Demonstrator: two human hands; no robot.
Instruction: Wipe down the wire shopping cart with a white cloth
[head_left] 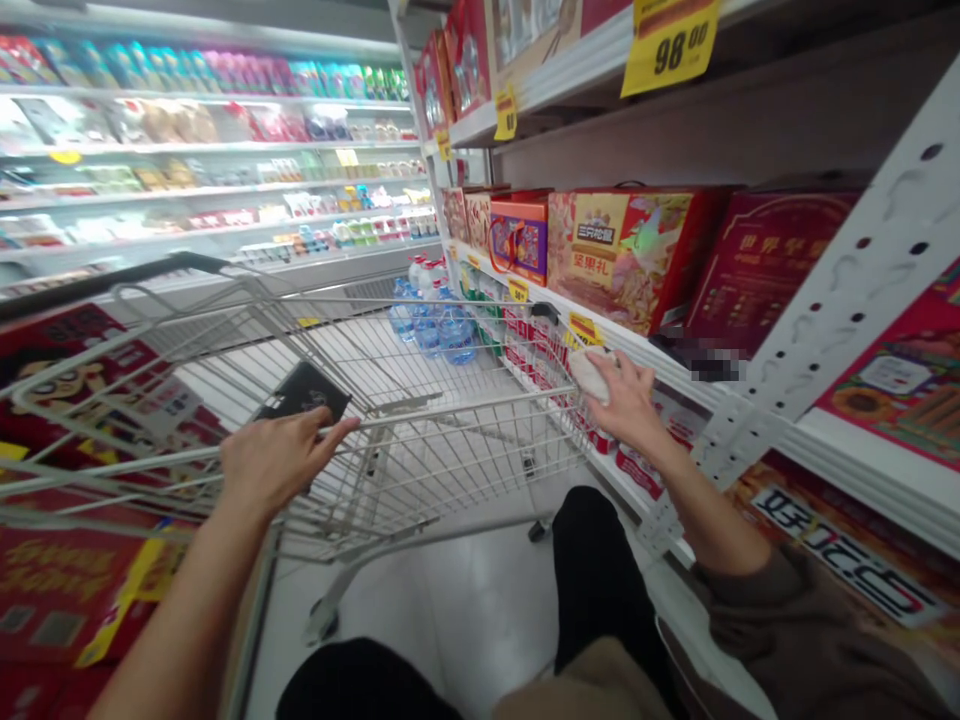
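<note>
A wire shopping cart [450,405] stands sideways in front of me. My left hand [274,455] is closed over its near top rail, the thumb lying along the bar. Just beyond those fingers is a flat black panel [307,390] on the cart. On the right, my right hand [626,400] is closed round a crumpled off-white cloth [589,375]. It is by the cart's corner and the shelf's front edge; whether it touches either I cannot tell.
Along the right runs a white shelf rack [750,430] with red gift boxes [615,250] and yellow price tags [667,45]. Bottled water packs [435,315] stand on the floor ahead. A lit refrigerated display [210,170] fills the back. Red boxes [67,590] are stacked at left.
</note>
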